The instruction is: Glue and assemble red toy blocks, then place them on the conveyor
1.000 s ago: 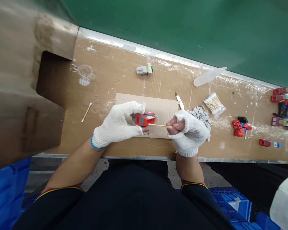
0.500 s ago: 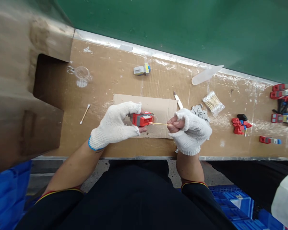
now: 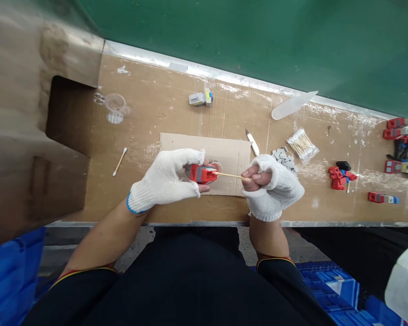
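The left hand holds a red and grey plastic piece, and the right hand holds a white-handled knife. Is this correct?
No: in the head view, the right hand holds a thin tan cotton swab. The left hand does hold the plastic piece.

Left hand (image 3: 166,174): white knit glove (image 3: 154,181), blue-edged cuff (image 3: 132,204). Right hand (image 3: 272,185): white open-fingered glove (image 3: 280,188), plain white wristband (image 3: 267,217). Garment (image 3: 187,280): dark, short sleeves (image 3: 275,274), red-and-yellow trim (image 3: 88,269).

Fairly bright pic w/ glare on tabletop (image 3: 149,113), dk. shadow in cutout (image 3: 68,111), wide-angle stretch nr. edges.
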The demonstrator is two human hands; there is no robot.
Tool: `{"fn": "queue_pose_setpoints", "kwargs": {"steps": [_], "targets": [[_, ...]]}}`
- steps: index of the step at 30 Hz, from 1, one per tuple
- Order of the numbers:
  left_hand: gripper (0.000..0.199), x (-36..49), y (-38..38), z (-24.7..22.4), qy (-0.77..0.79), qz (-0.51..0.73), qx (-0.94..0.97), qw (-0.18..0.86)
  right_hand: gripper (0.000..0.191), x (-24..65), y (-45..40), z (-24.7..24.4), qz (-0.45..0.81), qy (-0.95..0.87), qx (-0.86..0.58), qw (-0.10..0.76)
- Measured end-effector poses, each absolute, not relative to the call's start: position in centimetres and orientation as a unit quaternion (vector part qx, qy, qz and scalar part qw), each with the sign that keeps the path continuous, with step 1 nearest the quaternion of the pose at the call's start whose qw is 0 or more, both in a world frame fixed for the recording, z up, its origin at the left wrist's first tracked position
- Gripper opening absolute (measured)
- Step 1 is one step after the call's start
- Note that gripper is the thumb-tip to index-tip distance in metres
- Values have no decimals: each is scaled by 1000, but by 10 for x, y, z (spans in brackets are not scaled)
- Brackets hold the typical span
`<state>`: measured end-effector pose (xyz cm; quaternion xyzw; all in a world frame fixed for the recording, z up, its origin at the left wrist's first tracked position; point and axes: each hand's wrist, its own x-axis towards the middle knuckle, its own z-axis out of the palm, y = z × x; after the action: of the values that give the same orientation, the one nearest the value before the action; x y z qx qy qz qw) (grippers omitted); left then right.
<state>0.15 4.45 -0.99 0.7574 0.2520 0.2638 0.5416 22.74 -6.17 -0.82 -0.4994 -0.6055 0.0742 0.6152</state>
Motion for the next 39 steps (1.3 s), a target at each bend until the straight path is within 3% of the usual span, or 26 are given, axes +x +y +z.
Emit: {"fn": "queue_pose_setpoints", "kwargs": {"steps": [39], "targets": [[25, 2, 44, -7, 269, 259, 716, 590, 23, 227, -64, -8, 73, -621, -512, 589]]}}
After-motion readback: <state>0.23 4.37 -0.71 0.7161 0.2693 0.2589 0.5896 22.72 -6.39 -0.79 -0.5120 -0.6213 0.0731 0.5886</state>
